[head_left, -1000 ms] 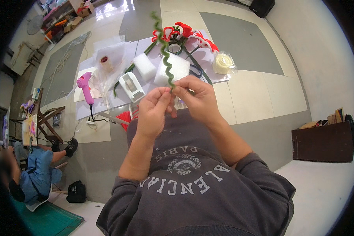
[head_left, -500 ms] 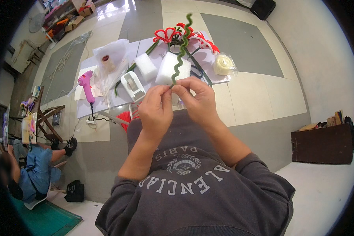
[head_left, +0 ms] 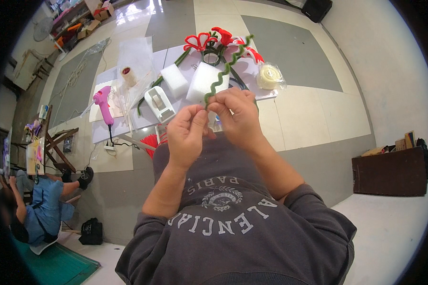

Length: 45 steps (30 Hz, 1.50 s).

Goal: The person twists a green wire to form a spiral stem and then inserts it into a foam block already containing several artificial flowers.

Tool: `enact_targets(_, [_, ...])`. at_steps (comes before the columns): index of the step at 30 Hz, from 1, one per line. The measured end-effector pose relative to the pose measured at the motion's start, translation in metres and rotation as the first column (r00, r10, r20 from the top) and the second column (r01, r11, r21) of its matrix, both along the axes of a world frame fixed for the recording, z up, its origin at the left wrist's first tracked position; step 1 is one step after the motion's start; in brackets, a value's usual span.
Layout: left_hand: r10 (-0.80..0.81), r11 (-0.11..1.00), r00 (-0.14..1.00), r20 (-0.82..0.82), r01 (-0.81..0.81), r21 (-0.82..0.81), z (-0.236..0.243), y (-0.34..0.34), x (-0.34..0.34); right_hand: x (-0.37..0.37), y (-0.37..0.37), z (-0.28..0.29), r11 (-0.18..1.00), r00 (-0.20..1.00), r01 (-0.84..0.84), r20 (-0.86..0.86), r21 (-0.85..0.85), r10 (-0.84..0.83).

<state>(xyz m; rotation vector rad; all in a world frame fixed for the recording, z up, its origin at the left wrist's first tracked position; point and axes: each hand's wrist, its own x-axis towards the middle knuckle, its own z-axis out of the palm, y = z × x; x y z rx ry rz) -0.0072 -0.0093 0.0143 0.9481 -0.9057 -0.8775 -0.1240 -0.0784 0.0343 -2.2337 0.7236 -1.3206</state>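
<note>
A wavy green pipe cleaner [head_left: 222, 73] rises from between my hands and leans to the far right over the table. Its lower end is pinched by the thumb and fingers of my left hand [head_left: 187, 130]. Just above that, my right hand [head_left: 238, 111] has its fingers closed on the same stem. Behind the pipe cleaner is a white foam block [head_left: 205, 81], with a smaller foam block [head_left: 175, 80] to its left. Red and white pipe-cleaner flowers [head_left: 199, 42] with green stems lie at the table's far edge.
On the white table [head_left: 100, 135] are a pink glue gun [head_left: 102, 102], a white tape dispenser [head_left: 159, 103], a clear plastic bag [head_left: 135, 54] and a wrapped cream roll [head_left: 270, 76]. Red pipe cleaners [head_left: 150, 142] sit below the table edge. Another person [head_left: 45, 199] sits at far left.
The pipe cleaner's top has swung right and lower, from nearly upright to a slant. Both hands stay close together, with the right-hand fingers slightly shifted. The clear plastic bag looks flatter.
</note>
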Motion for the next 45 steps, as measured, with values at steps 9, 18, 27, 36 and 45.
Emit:
enact_targets(9, [0.209, 0.977, 0.959, 0.19, -0.213, -0.001, -0.005, -0.002, -0.004, -0.006, -0.006, 0.007, 0.965, 0.986, -0.121, -0.084, 0.232, 0.144])
enact_targets(18, [0.251, 0.967, 0.966, -0.068, -0.248, 0.051, -0.007, -0.01, 0.042, -0.027, -0.015, 0.03, 0.941, 0.998, -0.034, 0.069, 0.338, 0.011])
enact_targets(27, [0.327, 0.945, 0.94, 0.099, -0.328, -0.002, -0.001, -0.001, 0.015, 0.011, 0.004, 0.012, 0.803, 0.982, -0.176, 0.155, 0.569, 0.105])
enact_targets(36, [0.491, 0.871, 0.798, 0.349, -0.456, -0.183, -0.012, -0.005, 0.006, 0.028, 0.015, 0.009, 0.724, 0.946, -0.264, 0.317, 0.638, 0.066])
enact_targets(45, [-0.093, 0.994, 0.983, -0.155, 0.1, 0.037, -0.001, 0.001, 0.023, 0.015, -0.005, 0.004, 0.609, 0.891, -0.453, 0.363, 0.651, 0.274])
